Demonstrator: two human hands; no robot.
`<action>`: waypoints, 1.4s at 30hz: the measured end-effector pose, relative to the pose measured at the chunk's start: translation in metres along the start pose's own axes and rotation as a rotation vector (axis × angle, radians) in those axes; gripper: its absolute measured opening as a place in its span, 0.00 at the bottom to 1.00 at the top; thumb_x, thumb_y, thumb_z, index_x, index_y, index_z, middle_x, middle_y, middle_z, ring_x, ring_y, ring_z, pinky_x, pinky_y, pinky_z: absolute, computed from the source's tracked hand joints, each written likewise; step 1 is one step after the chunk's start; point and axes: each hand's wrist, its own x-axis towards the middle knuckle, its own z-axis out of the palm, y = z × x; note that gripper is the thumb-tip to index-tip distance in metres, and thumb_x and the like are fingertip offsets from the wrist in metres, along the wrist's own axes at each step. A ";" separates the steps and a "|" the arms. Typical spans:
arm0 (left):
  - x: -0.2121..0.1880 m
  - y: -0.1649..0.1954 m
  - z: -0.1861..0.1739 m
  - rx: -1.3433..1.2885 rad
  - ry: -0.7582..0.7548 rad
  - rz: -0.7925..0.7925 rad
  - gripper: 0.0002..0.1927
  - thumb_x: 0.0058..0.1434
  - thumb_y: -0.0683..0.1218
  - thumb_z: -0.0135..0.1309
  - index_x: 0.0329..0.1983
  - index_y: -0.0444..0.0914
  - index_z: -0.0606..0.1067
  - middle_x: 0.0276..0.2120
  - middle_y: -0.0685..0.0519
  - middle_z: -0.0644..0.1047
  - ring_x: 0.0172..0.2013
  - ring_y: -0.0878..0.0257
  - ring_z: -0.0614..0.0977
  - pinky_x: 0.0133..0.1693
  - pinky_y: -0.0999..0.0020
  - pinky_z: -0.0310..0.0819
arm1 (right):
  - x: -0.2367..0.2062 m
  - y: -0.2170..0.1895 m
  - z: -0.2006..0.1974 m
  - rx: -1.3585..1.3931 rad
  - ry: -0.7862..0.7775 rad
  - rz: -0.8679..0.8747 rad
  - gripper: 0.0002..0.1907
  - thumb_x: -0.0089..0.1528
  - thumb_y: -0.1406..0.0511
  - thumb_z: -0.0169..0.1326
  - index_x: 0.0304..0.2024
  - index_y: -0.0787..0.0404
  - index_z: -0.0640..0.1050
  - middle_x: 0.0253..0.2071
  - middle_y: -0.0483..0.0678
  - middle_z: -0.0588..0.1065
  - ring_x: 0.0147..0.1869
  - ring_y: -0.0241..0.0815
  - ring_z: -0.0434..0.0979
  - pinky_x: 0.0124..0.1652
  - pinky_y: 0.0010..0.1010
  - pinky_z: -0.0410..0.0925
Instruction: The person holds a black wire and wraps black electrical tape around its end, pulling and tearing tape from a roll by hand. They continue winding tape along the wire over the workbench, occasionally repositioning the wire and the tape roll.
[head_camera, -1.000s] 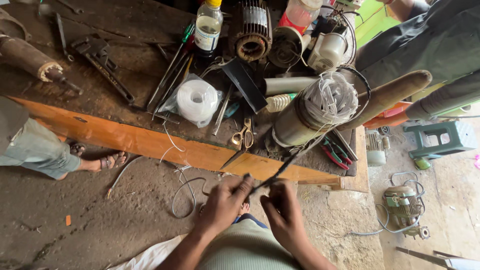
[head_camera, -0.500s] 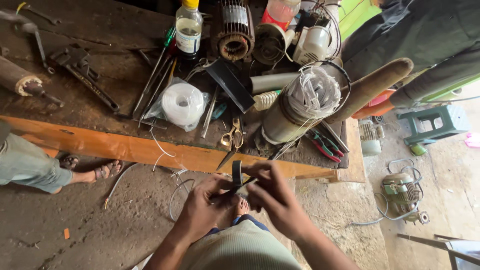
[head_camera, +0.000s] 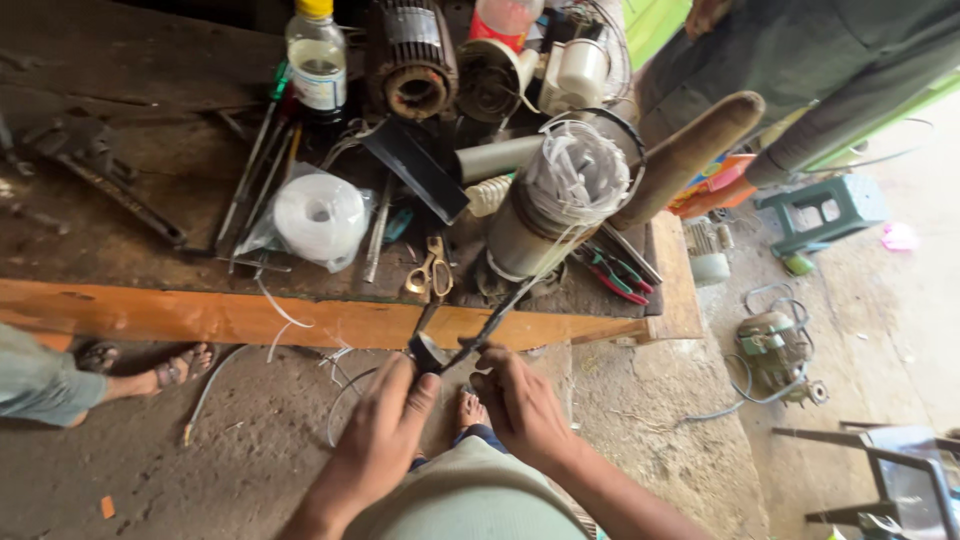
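Black sleeve (head_camera: 470, 335) runs from the stator (head_camera: 555, 205) on the worktop (head_camera: 300, 318) down past the worktop's front edge to both hands. Left hand (head_camera: 385, 425) closed on its looped lower end, thumb and fingers pinching. Right hand (head_camera: 520, 400) closed on the sleeve just beside the left. Scissors (head_camera: 430, 268) lie left of the stator, white tape roll (head_camera: 320, 215) further left, red pliers (head_camera: 615, 272) right of it.
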 end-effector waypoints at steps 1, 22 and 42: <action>0.003 0.003 -0.003 -0.020 -0.053 -0.153 0.17 0.69 0.53 0.44 0.41 0.34 0.71 0.35 0.44 0.74 0.30 0.49 0.81 0.31 0.56 0.75 | 0.001 0.001 0.001 0.062 0.005 -0.009 0.14 0.65 0.72 0.54 0.52 0.66 0.68 0.39 0.56 0.77 0.39 0.53 0.81 0.38 0.39 0.73; 0.015 -0.004 0.021 -0.052 0.201 0.040 0.22 0.68 0.54 0.55 0.25 0.34 0.77 0.21 0.48 0.76 0.24 0.61 0.78 0.30 0.64 0.70 | 0.008 -0.042 -0.012 0.576 0.089 0.334 0.15 0.68 0.77 0.48 0.57 0.63 0.68 0.38 0.45 0.69 0.37 0.33 0.67 0.38 0.23 0.66; 0.016 0.006 0.011 0.041 0.047 0.000 0.21 0.72 0.53 0.50 0.29 0.32 0.70 0.26 0.43 0.73 0.29 0.47 0.77 0.34 0.58 0.70 | 0.005 0.004 0.009 0.188 -0.071 0.107 0.13 0.67 0.72 0.54 0.50 0.66 0.64 0.33 0.51 0.75 0.29 0.35 0.79 0.29 0.27 0.73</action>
